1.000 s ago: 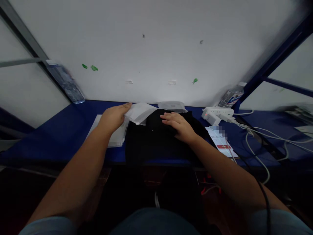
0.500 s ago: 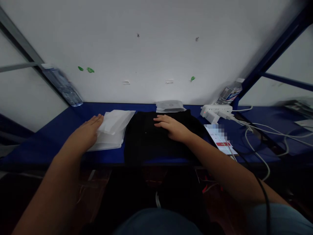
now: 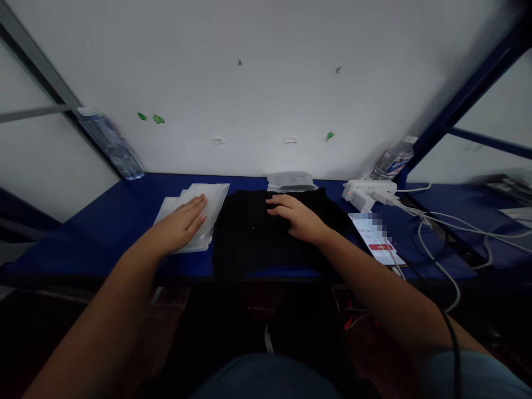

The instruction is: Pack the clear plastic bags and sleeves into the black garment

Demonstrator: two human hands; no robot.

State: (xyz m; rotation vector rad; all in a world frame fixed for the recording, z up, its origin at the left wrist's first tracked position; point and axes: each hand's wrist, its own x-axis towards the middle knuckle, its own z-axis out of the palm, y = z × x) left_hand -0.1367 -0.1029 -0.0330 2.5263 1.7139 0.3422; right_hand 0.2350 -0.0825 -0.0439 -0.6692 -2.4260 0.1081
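Flat on a stack of thin white translucent bags (image 3: 213, 198) lies my left hand (image 3: 179, 226), its fingers stretched out and a little apart. My right hand (image 3: 297, 218) rests palm down on a folded black cloth (image 3: 236, 244), fingers spread, nothing gripped. The cloth lies just right of the white stack, on the blue tabletop (image 3: 103, 221). Behind the cloth, near the wall, is a flat translucent packet (image 3: 291, 180).
A phone (image 3: 376, 238) with a lit screen lies right of the cloth. Behind it, a white power strip (image 3: 369, 189) has plugs and trailing cables. Plastic bottles stand at the left back (image 3: 112, 145) and right back (image 3: 394, 158), near metal frame posts.
My left hand has moved right, from the left edge of the white bags onto their middle. The right hand has stayed on the black cloth. The view has shifted slightly.
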